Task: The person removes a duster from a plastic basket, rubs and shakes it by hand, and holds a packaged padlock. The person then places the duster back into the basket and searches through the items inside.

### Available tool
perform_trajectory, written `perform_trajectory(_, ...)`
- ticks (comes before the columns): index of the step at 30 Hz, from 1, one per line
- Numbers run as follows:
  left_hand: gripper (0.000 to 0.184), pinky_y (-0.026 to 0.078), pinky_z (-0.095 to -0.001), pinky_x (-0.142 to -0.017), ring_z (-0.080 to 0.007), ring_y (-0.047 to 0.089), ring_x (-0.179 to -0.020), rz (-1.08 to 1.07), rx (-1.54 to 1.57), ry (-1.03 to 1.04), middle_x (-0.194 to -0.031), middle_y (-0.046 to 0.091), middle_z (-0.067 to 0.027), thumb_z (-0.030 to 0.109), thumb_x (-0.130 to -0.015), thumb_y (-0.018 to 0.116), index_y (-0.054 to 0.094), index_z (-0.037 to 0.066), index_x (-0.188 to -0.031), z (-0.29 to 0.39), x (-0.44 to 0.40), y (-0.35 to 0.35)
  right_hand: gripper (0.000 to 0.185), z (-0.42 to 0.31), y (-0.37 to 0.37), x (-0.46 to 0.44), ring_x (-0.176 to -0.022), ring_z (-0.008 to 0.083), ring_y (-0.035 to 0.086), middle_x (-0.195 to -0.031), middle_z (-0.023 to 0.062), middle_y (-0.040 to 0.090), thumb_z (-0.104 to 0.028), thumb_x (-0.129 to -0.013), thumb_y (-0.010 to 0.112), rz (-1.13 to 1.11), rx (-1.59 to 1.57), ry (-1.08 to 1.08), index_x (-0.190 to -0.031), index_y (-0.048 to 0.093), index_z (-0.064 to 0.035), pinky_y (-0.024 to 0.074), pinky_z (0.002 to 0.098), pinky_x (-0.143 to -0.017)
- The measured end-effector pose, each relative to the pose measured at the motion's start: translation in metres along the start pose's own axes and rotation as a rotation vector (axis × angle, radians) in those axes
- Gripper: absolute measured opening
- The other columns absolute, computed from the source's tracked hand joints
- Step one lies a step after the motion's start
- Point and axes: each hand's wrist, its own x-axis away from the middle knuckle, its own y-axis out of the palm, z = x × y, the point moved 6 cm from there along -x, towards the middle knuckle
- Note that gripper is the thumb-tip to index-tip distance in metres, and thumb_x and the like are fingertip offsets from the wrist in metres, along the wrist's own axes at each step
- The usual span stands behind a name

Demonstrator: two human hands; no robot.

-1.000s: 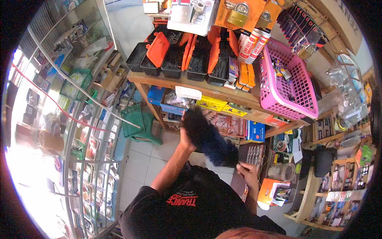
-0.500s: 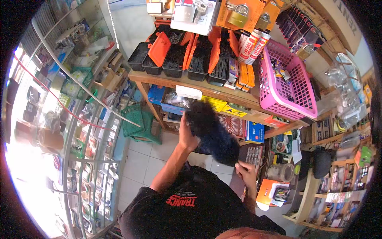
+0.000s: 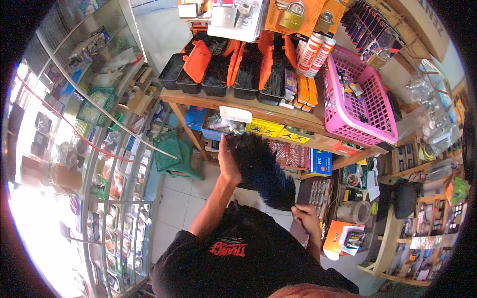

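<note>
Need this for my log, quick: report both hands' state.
Left hand: against the dark fluffy duster; grip can't be told.
Right hand: closed, pinching the duster's lower end.

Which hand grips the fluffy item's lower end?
The right hand: it pinches the dark fluffy item at its lower tip; the left hand is higher up.

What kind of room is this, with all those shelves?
It looks like a small hardware shop. Packaged padlocks hang up high, two tubes labelled as sealant stand beside a pink basket, and black bins with orange lids hold lots of small dark pieces.
</note>
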Motion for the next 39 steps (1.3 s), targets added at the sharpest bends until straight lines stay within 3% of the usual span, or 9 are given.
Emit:
perform_trajectory(4, 0.072, 0.041, -0.0451, -0.108, -0.0311, 0.058, -0.119, 0.057, 0.155, -0.090, -0.129, 0.061, -0.0149, 0.062, -0.098, 0.033, 0.052, 0.004, -0.135, -0.020, 0.000, 0.001, 0.034, 0.003, 0.007, -0.005, -0.047, 0.0039, 0.032, -0.055, -0.0055, 0.040, -0.018, -0.100, 0.057, -0.003, -0.017, 0.002, -0.070, 0.054, -0.0042, 0.0240, 0.0243, -0.044)
perform_trajectory(7, 0.069, 0.040, -0.0437, -0.109, -0.0300, 0.057, -0.121, 0.050, 0.109, -0.090, -0.127, 0.062, -0.0155, 0.061, -0.098, 0.033, 0.056, 0.004, -0.128, -0.024, 0.002, 0.006, 0.038, -0.006, 0.012, -0.002, -0.045, 0.0058, 0.038, -0.054, -0.0031, 0.045, -0.017, -0.099, 0.057, 0.026, 0.000, 0.074, -0.063, 0.050, -0.0060, 0.0262, 0.0244, -0.044)
perform_trajectory(10, 0.070, 0.037, -0.0482, -0.110, -0.0328, 0.053, -0.126, -0.067, 0.115, 0.021, -0.128, 0.061, -0.0184, 0.065, -0.096, 0.035, 0.058, 0.004, -0.121, -0.007, -0.010, -0.015, 0.036, 0.024, 0.008, 0.006, -0.047, 0.0051, 0.036, -0.055, -0.0049, 0.043, -0.017, -0.098, 0.059, -0.015, 0.017, 0.152, -0.064, 0.051, -0.0055, 0.0252, 0.0241, -0.045)
perform_trajectory(14, 0.071, 0.028, -0.0647, -0.109, -0.0460, 0.042, -0.132, -0.135, 0.048, 0.146, -0.132, 0.058, -0.0212, 0.071, -0.092, 0.040, 0.059, 0.008, -0.120, 0.020, -0.010, -0.015, 0.033, 0.036, 0.009, 0.014, -0.051, 0.0041, 0.032, -0.058, -0.0069, 0.040, -0.014, -0.097, 0.061, -0.015, 0.049, 0.058, -0.066, 0.053, -0.0044, 0.0227, 0.0247, -0.047)
perform_trajectory(21, 0.072, 0.030, -0.0638, -0.108, -0.0454, 0.043, -0.132, 0.007, 0.047, 0.183, -0.134, 0.057, -0.0188, 0.070, -0.090, 0.044, 0.059, 0.008, -0.123, 0.027, -0.009, -0.010, 0.034, 0.027, 0.004, 0.013, -0.051, 0.0041, 0.034, -0.057, -0.0061, 0.041, -0.016, -0.096, 0.062, 0.095, -0.002, -0.003, -0.066, 0.052, -0.0034, 0.0239, 0.0248, -0.047)
perform_trajectory(27, 0.075, 0.030, -0.0649, -0.109, -0.0426, 0.045, -0.130, -0.147, 0.160, 0.103, -0.136, 0.055, -0.0187, 0.071, -0.088, 0.048, 0.057, 0.006, -0.125, 0.017, -0.012, -0.008, 0.034, 0.021, 0.001, 0.008, -0.051, 0.0042, 0.036, -0.057, -0.0053, 0.043, -0.015, -0.096, 0.063, 0.035, 0.101, -0.050, -0.066, 0.053, -0.0022, 0.0253, 0.0247, -0.047)
perform_trajectory(31, 0.076, 0.029, -0.0654, -0.110, -0.0404, 0.044, -0.131, -0.047, 0.136, 0.106, -0.139, 0.052, -0.0184, 0.072, -0.088, 0.047, 0.058, 0.007, -0.125, 0.016, -0.007, -0.004, 0.033, 0.021, 0.003, 0.007, -0.051, 0.0038, 0.035, -0.057, -0.0054, 0.043, -0.014, -0.095, 0.063, 0.108, 0.037, -0.019, -0.066, 0.054, -0.0017, 0.0258, 0.0248, -0.047)
perform_trajectory(34, 0.076, 0.030, -0.0649, -0.109, -0.0405, 0.043, -0.133, -0.153, 0.137, 0.099, -0.141, 0.050, -0.0179, 0.072, -0.088, 0.045, 0.056, 0.007, -0.126, 0.016, -0.013, -0.011, 0.032, 0.021, 0.003, 0.007, -0.050, 0.0037, 0.035, -0.056, -0.0056, 0.043, -0.013, -0.095, 0.063, 0.063, 0.058, -0.077, -0.066, 0.055, -0.0014, 0.0255, 0.0250, -0.046)
perform_trajectory(39, 0.080, 0.031, -0.0597, -0.110, -0.0412, 0.043, -0.133, -0.024, 0.137, 0.084, -0.142, 0.048, -0.0221, 0.073, -0.091, 0.035, 0.050, 0.004, -0.129, 0.017, -0.004, 0.004, 0.034, 0.022, -0.001, 0.005, -0.049, 0.0037, 0.035, -0.055, -0.0057, 0.042, -0.013, -0.095, 0.063, 0.125, 0.005, -0.048, -0.064, 0.054, -0.0029, 0.0245, 0.0250, -0.045)
